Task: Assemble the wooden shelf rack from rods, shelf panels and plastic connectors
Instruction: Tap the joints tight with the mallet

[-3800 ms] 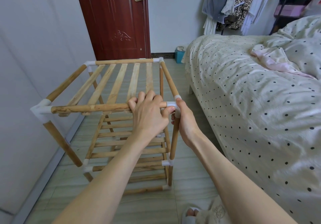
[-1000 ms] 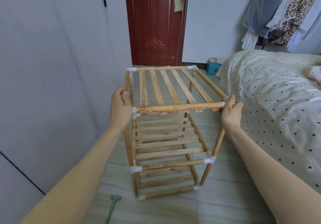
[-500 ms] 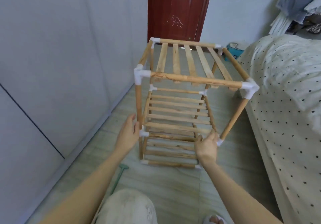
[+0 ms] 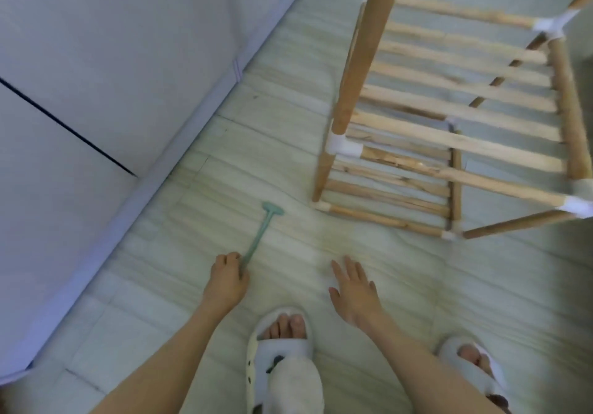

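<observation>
Running along the left of the frame, a pale wall panel meets the tiled floor. At lower centre-left the left hand curls its fingers round the near end of a green long-handled tool lying on the floor. Beside it, the right hand hangs spread above the floor, holding nothing. Below, two feet wear white slippers. Standing at upper right, the wooden shelf rack shows slatted shelves, rods and white plastic connectors.
</observation>
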{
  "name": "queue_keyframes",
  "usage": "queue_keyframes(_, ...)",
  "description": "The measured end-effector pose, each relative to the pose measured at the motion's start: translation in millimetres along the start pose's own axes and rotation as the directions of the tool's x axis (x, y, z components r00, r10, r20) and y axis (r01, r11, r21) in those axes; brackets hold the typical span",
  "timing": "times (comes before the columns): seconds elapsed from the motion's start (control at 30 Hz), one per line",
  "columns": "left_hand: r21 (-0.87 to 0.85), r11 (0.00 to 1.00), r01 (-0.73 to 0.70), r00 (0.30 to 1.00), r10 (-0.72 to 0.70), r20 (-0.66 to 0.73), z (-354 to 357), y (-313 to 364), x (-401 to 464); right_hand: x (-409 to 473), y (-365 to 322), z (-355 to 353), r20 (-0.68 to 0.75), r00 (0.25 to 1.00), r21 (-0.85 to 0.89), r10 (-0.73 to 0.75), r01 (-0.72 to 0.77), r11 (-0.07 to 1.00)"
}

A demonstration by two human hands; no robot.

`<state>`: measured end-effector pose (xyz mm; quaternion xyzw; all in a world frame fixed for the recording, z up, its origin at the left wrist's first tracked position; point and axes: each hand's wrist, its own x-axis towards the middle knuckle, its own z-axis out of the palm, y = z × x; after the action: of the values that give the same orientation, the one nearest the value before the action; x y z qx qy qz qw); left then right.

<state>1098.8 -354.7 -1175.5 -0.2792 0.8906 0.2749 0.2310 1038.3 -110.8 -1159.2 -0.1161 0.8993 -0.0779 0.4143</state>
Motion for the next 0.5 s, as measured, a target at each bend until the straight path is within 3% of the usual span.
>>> queue_keyframes(0.13, 0.016, 1.000, 0.021, 0.995, -0.020, -0.098, 12.3, 3.5, 10.3, 1.8, 8.7, 16.7, 0.043, 0.999, -0.027, -0.022, 0.023, 0.999)
queue_keyframes(0.27, -0.065, 0.997, 0.048, 0.997, -0.052, -0.054, 11.1, 15.9, 8.6, 5.0, 3.5, -5.5, 0.082, 0.997, 0.062, -0.001, -0.004, 0.998)
queue_keyframes(0.4, -0.382, 0.920, 0.085, 0.995, -0.056, 0.087, -6.7, 35.7, -20.6, -12.1, -18.9, -33.6, 0.097, 0.992, 0.371, 0.078, -0.109, 0.922)
queue_keyframes(0.5, -0.543, 0.840, -0.005, 0.992, 0.074, 0.106, -25.9, 50.4, -55.0, -39.1, -44.0, -51.1, 0.049, 0.998, 0.665, 0.035, -0.059, 0.745)
